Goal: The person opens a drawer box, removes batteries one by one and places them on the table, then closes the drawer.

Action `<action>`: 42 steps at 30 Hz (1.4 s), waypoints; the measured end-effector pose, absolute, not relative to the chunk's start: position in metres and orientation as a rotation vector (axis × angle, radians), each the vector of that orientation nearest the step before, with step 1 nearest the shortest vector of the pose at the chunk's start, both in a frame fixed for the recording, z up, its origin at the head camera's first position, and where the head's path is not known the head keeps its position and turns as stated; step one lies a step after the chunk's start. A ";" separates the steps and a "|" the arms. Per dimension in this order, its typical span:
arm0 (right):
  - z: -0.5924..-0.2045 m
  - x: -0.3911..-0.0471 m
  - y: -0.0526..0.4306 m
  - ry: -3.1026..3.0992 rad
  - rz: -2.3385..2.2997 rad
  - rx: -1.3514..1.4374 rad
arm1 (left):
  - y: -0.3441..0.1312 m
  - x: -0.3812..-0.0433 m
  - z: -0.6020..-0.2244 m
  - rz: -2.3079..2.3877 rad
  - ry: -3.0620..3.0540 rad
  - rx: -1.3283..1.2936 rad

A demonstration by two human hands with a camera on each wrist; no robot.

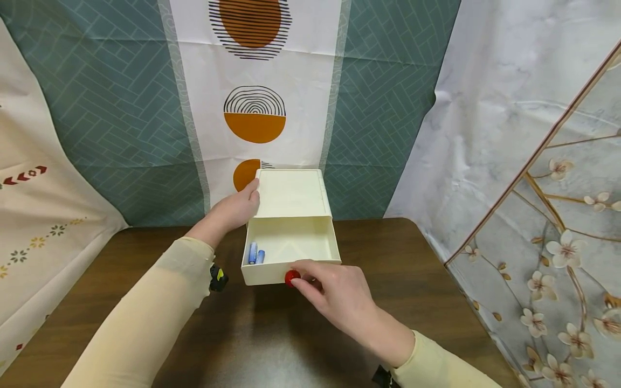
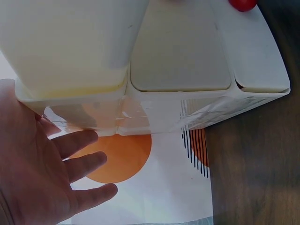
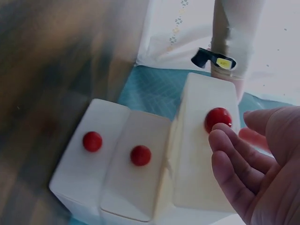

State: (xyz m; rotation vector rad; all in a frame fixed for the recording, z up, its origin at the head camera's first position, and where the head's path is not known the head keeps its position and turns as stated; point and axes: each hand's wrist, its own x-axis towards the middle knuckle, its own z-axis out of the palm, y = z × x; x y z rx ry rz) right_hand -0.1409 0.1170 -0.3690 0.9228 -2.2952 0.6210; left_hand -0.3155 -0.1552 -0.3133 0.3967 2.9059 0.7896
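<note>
A small cream drawer cabinet (image 1: 291,193) stands on the table with its top drawer (image 1: 310,237) pulled out. Two blue batteries (image 1: 253,253) lie in the drawer's left front corner. My left hand (image 1: 235,207) rests against the cabinet's upper left side; in the left wrist view its fingers (image 2: 86,166) spread out straight behind the back edge. At the drawer's front, my right hand (image 1: 339,293) pinches the round red knob (image 1: 292,278) between thumb and forefinger. Two lower drawers, each with a red knob (image 3: 140,155), are pushed in, as the right wrist view shows.
The brown wooden table (image 1: 388,291) extends to both sides and in front of the cabinet. A patterned cloth (image 1: 271,145) hangs right behind it. Floral and white cloths (image 1: 524,215) hang along the right, and a cream cloth (image 1: 43,231) along the left.
</note>
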 end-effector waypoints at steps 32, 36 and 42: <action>-0.298 -0.195 0.086 -2.601 0.429 0.927 | -0.155 -0.315 -0.315 0.810 2.917 0.350; -0.295 -0.203 0.078 -2.716 0.438 0.937 | -0.154 -0.315 -0.315 0.826 2.915 0.365; -0.294 -0.214 0.065 -2.861 0.437 1.001 | -0.154 -0.313 -0.315 0.847 2.908 0.374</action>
